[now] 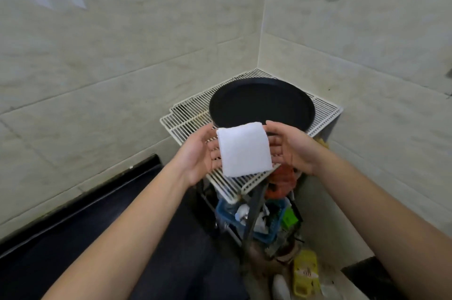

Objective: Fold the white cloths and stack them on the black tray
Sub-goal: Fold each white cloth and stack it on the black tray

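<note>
The left grip (197,153) is released, its straight fingers supporting the left edge of the folded white cloth (244,150) from beneath. The cloth sits above the near edge of the wire rack (186,118), just short of the black tray (259,101), which lies flat on the rack in the wall corner. The right grip (293,149) is likewise released, fingers straight under the right edge. Below the rack, a blue basket (221,210) holds mixed items.

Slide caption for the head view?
Left hand and right hand support a folded white cloth before the black tray.
</note>
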A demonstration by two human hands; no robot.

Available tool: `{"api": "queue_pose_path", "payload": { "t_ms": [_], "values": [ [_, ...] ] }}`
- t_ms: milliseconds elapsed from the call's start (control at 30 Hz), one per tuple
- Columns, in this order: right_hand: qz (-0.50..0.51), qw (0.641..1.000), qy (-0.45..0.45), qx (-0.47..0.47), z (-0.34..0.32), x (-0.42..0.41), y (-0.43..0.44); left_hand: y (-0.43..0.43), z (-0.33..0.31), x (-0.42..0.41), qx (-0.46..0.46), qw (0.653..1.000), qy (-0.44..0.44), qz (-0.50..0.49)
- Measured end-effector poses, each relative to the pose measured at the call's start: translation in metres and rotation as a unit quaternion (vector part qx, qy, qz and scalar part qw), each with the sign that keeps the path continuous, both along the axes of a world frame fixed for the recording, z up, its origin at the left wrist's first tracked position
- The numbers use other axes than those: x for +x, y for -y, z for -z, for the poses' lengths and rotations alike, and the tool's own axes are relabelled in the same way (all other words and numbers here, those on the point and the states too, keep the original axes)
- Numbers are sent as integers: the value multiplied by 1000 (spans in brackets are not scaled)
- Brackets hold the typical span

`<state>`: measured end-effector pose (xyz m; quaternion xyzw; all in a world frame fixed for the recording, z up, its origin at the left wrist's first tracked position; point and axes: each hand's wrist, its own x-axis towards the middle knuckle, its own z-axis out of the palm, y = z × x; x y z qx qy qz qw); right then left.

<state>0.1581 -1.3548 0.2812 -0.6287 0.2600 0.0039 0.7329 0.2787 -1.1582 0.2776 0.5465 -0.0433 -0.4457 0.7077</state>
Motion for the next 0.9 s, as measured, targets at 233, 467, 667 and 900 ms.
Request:
{"api": "queue_pose_path", "payload": {
  "t_ms": [233, 467, 667, 900],
  "values": [
    [-96, 995, -23, -14, 5, 106, 108, 101, -1, 60, 45, 991, 24, -125],
    [-160, 982, -63, -76, 27, 189, 178, 165, 15, 105, 113, 971, -30, -208],
    [-170, 980, -60, -89, 35, 235, 195, 186, 17, 136, 118, 962, -17, -245],
    [-187, 964, -57, -179, 42, 255, 204, 188, 33, 155, 182, 935, 8, -305]
  ]
}}
